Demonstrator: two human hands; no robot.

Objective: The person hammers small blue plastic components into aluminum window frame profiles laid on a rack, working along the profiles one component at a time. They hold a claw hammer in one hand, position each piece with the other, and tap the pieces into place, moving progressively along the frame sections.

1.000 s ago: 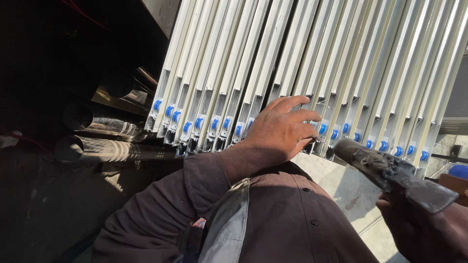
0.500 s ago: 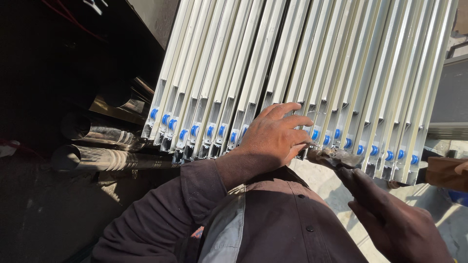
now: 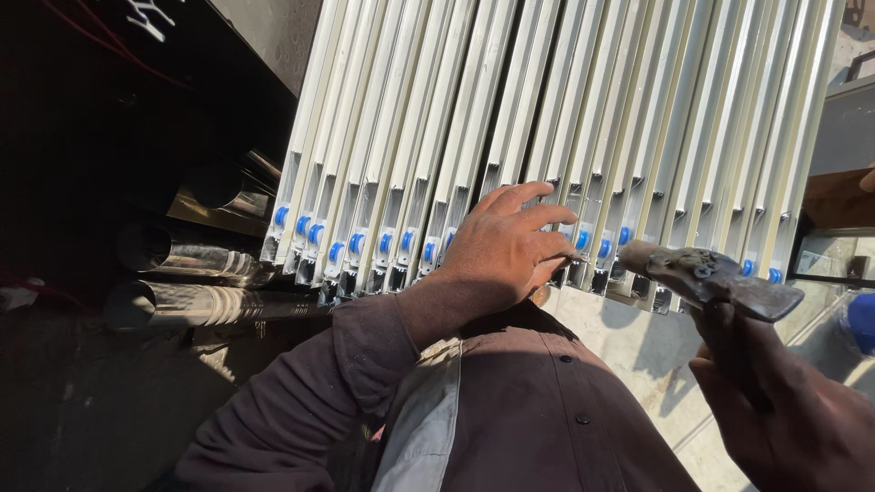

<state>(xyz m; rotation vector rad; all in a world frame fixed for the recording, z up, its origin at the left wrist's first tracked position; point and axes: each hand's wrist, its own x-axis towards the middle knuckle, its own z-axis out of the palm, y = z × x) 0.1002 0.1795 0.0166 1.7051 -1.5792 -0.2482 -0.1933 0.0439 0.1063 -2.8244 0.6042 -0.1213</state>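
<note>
White profiles (image 3: pixel 565 118), a leaning bundle with blue end plugs (image 3: pixel 351 243), fill the upper frame. Left of the bundle, metal tubes (image 3: pixel 182 305) lie in shadow. At its lower ends, the left hand (image 3: pixel 506 251) presses with fingers spread, apparently steadying it. Right of this, the right hand (image 3: pixel 775 410) grips a hammer (image 3: pixel 706 273), head beside the ends. Sunlit concrete floor (image 3: pixel 629 351) lies beneath.

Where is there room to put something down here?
The pale sunlit floor, between the rails' blue-capped ends and the right hand holding the hammer, is bare. It is crowded where the left hand rests on the rails, and by the metal pipes left.
</note>
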